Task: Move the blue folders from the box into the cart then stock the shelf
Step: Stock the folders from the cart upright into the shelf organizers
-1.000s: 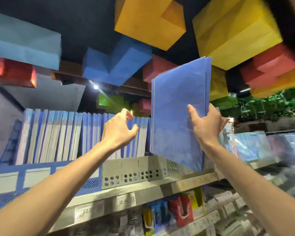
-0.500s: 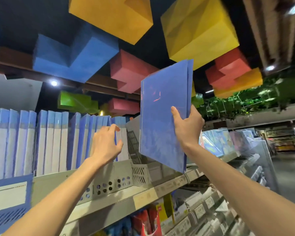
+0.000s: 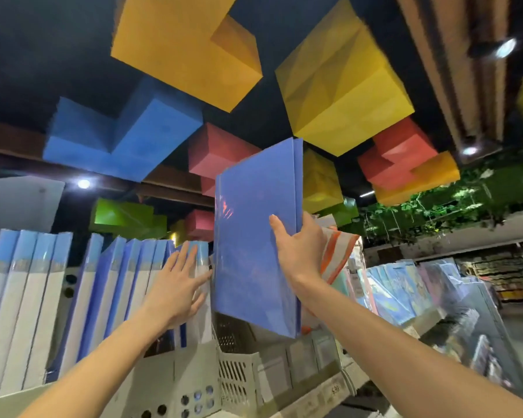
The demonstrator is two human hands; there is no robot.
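Note:
My right hand [image 3: 299, 251] grips a thin stack of blue folders [image 3: 248, 236] by its right edge and holds it upright above the grey file rack [image 3: 242, 378] on the top shelf. A row of blue-and-white folders [image 3: 103, 291] stands upright on the shelf to the left. My left hand [image 3: 178, 285] presses flat, fingers straight, against the rightmost folders of that row, just left of the held stack. The box and the cart are out of view.
Grey perforated holders [image 3: 175, 387] line the shelf front, with price labels [image 3: 335, 389] on the shelf edge. Colourful plastic folders [image 3: 399, 291] fill the shelf to the right. Big coloured blocks [image 3: 341, 86] hang from the dark ceiling. An aisle opens at far right.
The view came closer to the shelf. My left hand went from curled at the folder tops to flat against the row. The held stack dropped nearer the rack.

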